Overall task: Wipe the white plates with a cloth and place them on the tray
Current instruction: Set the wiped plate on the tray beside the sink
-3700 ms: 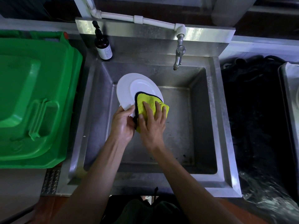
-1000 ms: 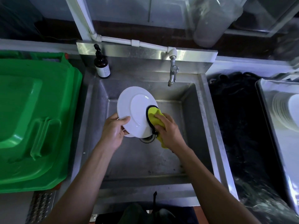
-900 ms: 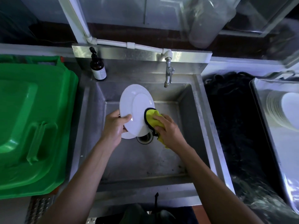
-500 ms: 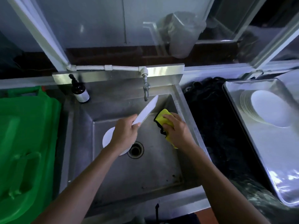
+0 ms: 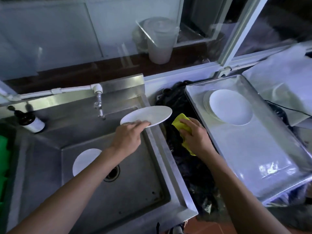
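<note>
At centre frame, the left hand [image 5: 128, 137] is gripping a wiped plate [image 5: 146, 117] heading for the tray [image 5: 253, 166], the right hand [image 5: 194, 134] is clutching the cloth [image 5: 181, 123], and another plate [image 5: 85, 160] is waiting in the sink [image 5: 135, 191].

The tray [image 5: 249, 166] is bare over its near half; a stack of plates [image 5: 229, 107] fills its far-left corner. The tap [image 5: 99, 105] overhangs the sink's [image 5: 170, 174] far edge.

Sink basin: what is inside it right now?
Inside the sink one white plate lies on the bottom beside the drain. The left forearm crosses over both, hiding part of each. The plate in the left hand is above the rim, not inside.
</note>
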Available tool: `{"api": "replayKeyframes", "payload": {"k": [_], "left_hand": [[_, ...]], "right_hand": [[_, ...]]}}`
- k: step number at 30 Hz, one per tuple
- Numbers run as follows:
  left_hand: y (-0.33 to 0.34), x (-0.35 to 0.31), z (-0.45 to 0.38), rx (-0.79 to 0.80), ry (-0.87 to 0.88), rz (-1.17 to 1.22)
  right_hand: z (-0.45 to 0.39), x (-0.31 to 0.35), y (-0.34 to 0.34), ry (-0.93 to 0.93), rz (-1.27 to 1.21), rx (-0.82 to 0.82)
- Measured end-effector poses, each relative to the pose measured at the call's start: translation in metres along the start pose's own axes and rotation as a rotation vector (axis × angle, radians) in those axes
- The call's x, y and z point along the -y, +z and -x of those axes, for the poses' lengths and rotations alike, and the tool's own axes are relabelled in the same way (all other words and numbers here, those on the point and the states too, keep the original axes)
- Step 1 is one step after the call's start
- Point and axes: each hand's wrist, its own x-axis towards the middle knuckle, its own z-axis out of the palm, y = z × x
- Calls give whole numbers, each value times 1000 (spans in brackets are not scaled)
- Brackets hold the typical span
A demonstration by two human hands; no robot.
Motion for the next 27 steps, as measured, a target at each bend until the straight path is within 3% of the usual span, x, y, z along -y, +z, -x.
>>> {"api": "replayKeyframes", "payload": {"k": [13, 20, 27], "left_hand": [[94, -151, -150, -13, 205, -50], [134, -213, -195, 16, 374, -62], [172, -230, -213, 97, 396, -83]], "right_hand": [[4, -130, -157, 162, -155, -174], [12, -167, -195, 255, -299, -169], [16, -189, -208, 255, -198, -186]]}}
